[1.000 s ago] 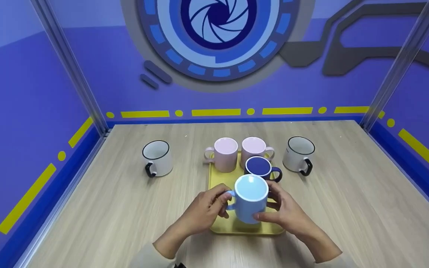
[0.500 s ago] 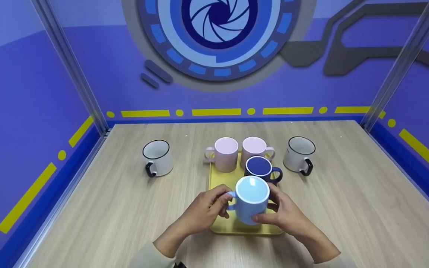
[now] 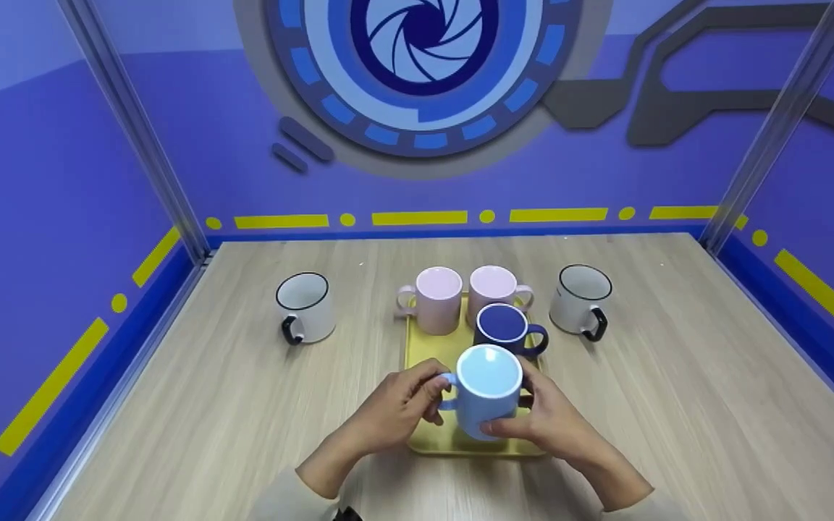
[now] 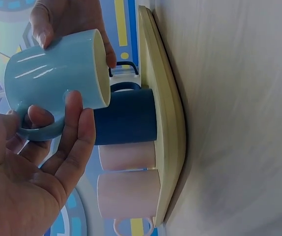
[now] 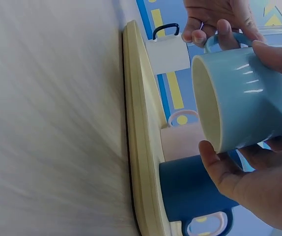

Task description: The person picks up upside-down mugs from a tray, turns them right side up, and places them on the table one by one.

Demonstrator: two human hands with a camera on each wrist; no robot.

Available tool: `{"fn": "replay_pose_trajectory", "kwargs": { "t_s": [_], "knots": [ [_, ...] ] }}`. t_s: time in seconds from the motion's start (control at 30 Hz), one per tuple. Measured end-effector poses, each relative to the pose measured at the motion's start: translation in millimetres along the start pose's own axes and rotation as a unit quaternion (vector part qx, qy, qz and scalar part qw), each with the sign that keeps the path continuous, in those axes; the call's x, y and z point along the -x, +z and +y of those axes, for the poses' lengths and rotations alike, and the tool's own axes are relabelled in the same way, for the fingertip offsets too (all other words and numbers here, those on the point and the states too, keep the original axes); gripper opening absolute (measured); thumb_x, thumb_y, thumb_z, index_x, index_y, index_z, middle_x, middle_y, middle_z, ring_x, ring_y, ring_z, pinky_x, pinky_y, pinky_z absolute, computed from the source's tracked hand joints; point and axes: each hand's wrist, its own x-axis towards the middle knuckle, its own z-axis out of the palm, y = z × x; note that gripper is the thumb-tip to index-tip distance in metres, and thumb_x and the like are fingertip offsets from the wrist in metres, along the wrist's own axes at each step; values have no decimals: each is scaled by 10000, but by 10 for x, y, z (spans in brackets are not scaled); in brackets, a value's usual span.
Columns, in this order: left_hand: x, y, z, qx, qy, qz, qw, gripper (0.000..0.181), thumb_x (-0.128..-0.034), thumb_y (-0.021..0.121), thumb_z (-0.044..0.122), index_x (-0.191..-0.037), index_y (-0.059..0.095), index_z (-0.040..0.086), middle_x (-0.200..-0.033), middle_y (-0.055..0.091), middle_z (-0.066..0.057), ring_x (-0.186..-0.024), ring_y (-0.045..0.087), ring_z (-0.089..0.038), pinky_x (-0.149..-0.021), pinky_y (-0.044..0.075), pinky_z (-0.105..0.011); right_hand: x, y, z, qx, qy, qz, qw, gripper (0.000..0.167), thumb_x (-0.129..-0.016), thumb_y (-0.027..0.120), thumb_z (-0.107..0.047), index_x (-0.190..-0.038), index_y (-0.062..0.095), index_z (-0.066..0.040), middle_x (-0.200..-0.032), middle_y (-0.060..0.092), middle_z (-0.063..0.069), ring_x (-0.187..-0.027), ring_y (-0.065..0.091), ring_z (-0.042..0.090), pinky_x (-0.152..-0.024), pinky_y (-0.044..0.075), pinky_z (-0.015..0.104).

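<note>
A light blue mug (image 3: pixel 488 394) is held upside down above the front of the yellow tray (image 3: pixel 435 441). Both wrist views show its open mouth facing the tray, with a gap between. My left hand (image 3: pixel 399 409) pinches the handle, its fingers around and through the loop in the left wrist view. The right hand (image 3: pixel 551 420) grips the mug's body from the other side, thumb in front. Just behind stands a dark blue mug (image 4: pixel 126 117) on the tray, its handle to the right. The light blue mug partly hides it in the head view.
Two pink mugs, one left (image 3: pixel 439 304) and one right (image 3: pixel 491 289), stand side by side at the tray's back. White black-rimmed mugs stand upright on the wooden table, one left (image 3: pixel 307 311) and one right (image 3: pixel 580 304). Blue panels (image 3: pixel 417 195) enclose the back and sides.
The light blue mug has come slightly down and nearer, still in both hands. My right thumb has shifted left across its body. The other mugs and the tray have not moved.
</note>
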Motion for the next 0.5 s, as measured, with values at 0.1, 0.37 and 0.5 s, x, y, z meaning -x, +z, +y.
{"fn": "replay_pose_trajectory", "kwargs": {
  "t_s": [0.1, 0.37, 0.5],
  "knots": [
    [-9, -17, 2, -129, -7, -81, 9999, 274, -1112, 428, 332, -1106, 627, 144, -811, 605, -60, -737, 675, -118, -731, 616, -274, -2, 10, -4, 23, 34, 70, 10000, 890, -681, 941, -145, -1453, 501, -113, -1350, 605, 137, -1244, 532, 302, -1013, 464, 463],
    [-28, -48, 14, -831, -52, -96, 9965, 321, -1107, 414, 415, -1160, 637, 189, -913, 696, -59, -745, 708, -109, -669, 534, -212, -3, 30, 8, -51, 324, 153, 9993, 901, -683, 943, -184, -1459, 487, -137, -1359, 617, 108, -1254, 548, 269, -1027, 468, 460],
    [-10, -50, 12, -1434, 119, 153, 9895, 332, -1098, 443, 456, -1221, 612, 199, -1042, 671, 11, -854, 662, -71, -741, 555, -229, -13, 24, 1, -139, 436, 148, 9988, 897, -701, 937, -198, -1469, 477, -147, -1375, 610, 107, -1273, 548, 277, -1040, 474, 451]
  ]
}}
